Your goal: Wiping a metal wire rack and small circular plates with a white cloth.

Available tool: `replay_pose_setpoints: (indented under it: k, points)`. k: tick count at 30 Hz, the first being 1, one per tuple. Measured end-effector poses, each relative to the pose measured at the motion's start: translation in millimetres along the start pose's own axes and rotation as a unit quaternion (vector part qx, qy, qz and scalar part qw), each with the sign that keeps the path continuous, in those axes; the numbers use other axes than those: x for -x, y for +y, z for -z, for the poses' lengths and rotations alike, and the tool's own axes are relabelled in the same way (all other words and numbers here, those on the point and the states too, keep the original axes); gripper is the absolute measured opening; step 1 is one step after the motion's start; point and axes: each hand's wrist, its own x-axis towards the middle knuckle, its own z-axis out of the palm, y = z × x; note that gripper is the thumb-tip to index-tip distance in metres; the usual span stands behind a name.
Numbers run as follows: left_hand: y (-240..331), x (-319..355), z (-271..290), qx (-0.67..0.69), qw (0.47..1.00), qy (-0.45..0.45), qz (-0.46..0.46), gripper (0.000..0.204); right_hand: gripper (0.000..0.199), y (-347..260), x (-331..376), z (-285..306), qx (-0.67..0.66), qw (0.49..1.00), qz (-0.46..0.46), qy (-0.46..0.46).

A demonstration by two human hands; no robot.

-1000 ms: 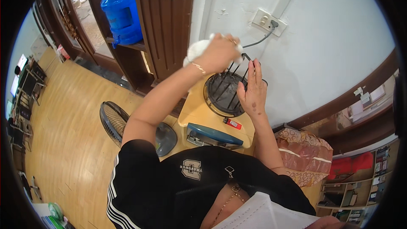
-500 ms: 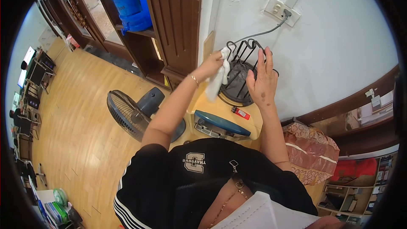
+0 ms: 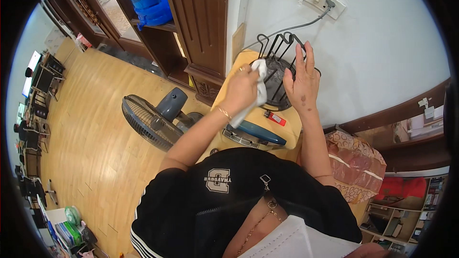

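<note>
My left hand (image 3: 243, 90) is closed on a bunched white cloth (image 3: 261, 82), pressed near the left side of a black wire rack (image 3: 277, 57). The rack has upright looped rods around a dark round base and stands on a small yellowish wooden table (image 3: 229, 79). At its right side, my right hand (image 3: 303, 83) holds the rods, two fingers stretched upward and the thumb apart; the other fingers are partly hidden. A red lighter (image 3: 276, 118) lies just in front of the rack. Nearer me is a teal-topped device with a vented side (image 3: 263, 134), its left end partly covered by the cloth.
A dark standing fan (image 3: 152, 119) stands on the wooden floor to the left. Beyond it, a brown cabinet holds a blue water jug (image 3: 146, 0). A grey cord runs to a wall socket (image 3: 324, 2). A patterned bag (image 3: 356, 167) sits to the right of the table.
My left hand has brought the cloth down and toward me, from the rack's upper left side to its lower left. My right hand keeps its place on the rack. The view has shifted slightly.
</note>
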Motion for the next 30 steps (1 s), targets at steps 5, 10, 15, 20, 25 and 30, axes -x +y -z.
replay_pose_setpoints:
  k: [5,10,15,20,25,30]
  points:
    - [-10,10,9,-0.077,0.991,-0.105,-0.032,0.027,0.066,1,-3,-1,-0.007,1.0,-0.01,-0.011]
    - [15,27,31,-0.053,0.996,-0.06,-0.033,0.027,0.06,3,1,6,-0.017,1.0,-0.007,-0.019]
    - [40,35,4,-0.08,0.991,-0.071,-0.076,0.023,0.056,2,-4,7,-0.044,0.999,-0.005,-0.033]
    - [19,48,8,-0.093,0.986,-0.103,-0.091,0.026,0.055,6,0,13,-0.074,0.996,0.016,-0.05]
    - [-7,57,27,-0.107,0.987,-0.116,-0.012,0.03,0.058,12,-1,17,-0.083,0.994,0.031,-0.059]
    - [4,52,19,-0.128,0.986,-0.103,-0.009,0.038,0.048,13,3,38,-0.021,0.996,0.082,0.018]
